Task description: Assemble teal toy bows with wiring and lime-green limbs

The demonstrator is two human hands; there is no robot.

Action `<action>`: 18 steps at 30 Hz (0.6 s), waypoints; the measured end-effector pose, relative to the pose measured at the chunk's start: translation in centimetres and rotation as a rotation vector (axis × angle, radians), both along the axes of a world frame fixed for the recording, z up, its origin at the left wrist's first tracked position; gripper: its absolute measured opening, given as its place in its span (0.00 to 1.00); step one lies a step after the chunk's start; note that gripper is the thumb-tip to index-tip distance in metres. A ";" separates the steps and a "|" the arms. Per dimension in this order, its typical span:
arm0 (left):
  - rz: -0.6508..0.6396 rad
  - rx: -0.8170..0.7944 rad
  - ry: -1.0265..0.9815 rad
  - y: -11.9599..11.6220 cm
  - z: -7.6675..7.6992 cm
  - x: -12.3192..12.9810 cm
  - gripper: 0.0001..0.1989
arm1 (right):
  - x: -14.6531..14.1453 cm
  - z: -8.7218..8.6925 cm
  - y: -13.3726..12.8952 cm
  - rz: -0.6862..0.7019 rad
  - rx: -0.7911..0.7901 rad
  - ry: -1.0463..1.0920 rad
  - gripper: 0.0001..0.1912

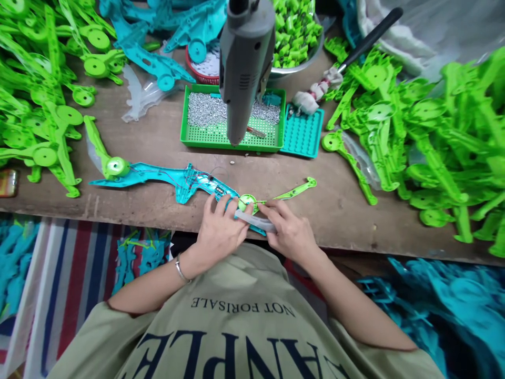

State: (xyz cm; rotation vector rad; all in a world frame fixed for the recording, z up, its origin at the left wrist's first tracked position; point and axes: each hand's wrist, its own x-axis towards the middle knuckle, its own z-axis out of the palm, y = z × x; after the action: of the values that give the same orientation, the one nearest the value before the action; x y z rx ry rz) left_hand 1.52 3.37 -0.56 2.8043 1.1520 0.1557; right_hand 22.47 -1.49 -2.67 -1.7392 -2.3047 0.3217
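Observation:
A blue plastic toy bow body lies across the workbench, with thin wires and a small dark circuit piece in its hollow side. At its left end sits a green bow arm. Another green bow arm lies at the right end, its round hub over the blue part. My left hand is closed over the blue body beside that hub, fingertips pressing there. Between my hands runs a translucent curved plastic strip. My right hand pinches at this strip and the green arm near the hub; the exact grip is partly hidden.
A grey electric screwdriver hangs above a green tray of screws. Right of it is a teal tray. Green arms pile up left and right. A metal bowl holds small green parts; blue bodies lie behind.

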 end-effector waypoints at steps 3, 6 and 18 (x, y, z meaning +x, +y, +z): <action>0.011 -0.025 0.007 -0.1 0.1 0.2 0.22 | 0.0 0.1 0.1 0.004 -0.014 -0.008 0.29; 0.030 -0.043 0.021 -0.2 0.1 0.3 0.23 | 0.1 0.3 0.2 0.008 -0.020 -0.003 0.29; 0.034 -0.016 0.044 -0.4 0.1 0.4 0.23 | 1.9 1.2 0.5 -0.261 0.060 0.562 0.24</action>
State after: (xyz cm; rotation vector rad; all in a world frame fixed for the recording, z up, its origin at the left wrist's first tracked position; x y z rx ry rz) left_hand 1.92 3.00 -0.51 2.7883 1.2055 0.0879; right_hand 24.38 -0.96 -1.44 -1.6312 -1.6595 0.5941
